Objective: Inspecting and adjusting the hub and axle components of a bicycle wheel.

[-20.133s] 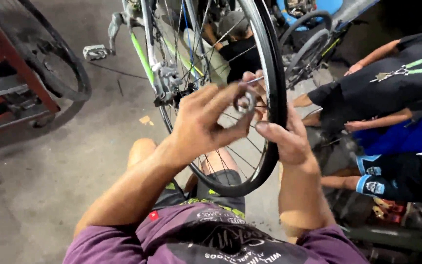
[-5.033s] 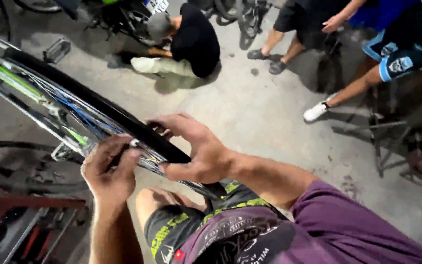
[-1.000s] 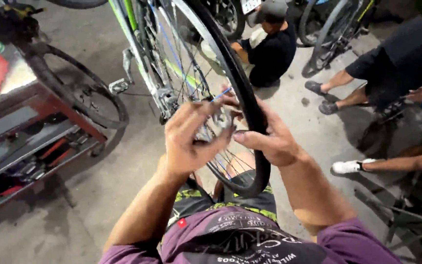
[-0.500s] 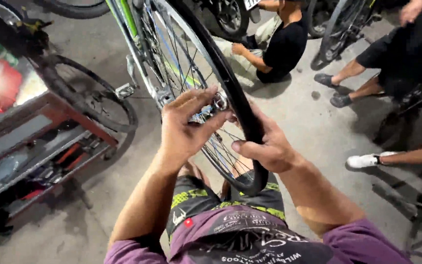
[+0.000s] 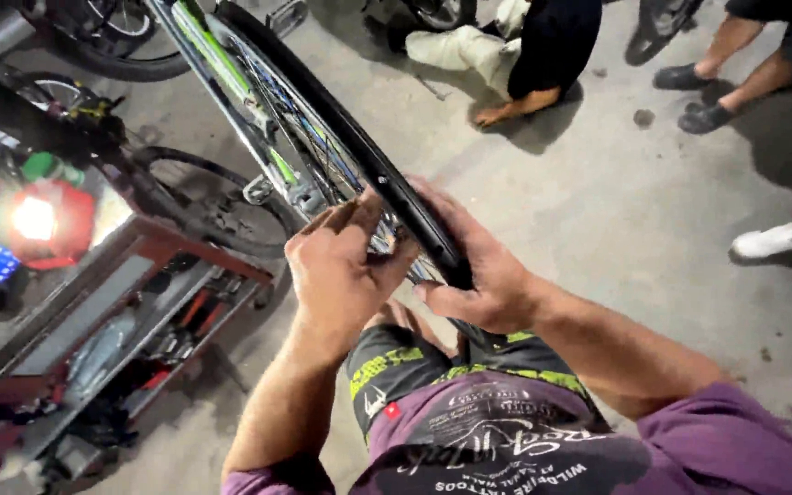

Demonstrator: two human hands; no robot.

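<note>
At nine o'clock stands a red tool cart (image 5: pixel 139 302), then the left hand (image 5: pixel 341 266), fingers curled against the spokes, and just beside it the right hand (image 5: pixel 478 275), fingers clamped around the bicycle wheel (image 5: pixel 350 137), which slants toward eleven o'clock.

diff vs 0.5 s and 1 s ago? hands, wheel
The bicycle wheel now shows nearly edge-on where its spokes faced the camera before, and the view has swung left, so the red tool cart fills more of the picture. Unchanged: left hand on the spoke side at the rim, right hand wrapped over the black tyre.
</note>
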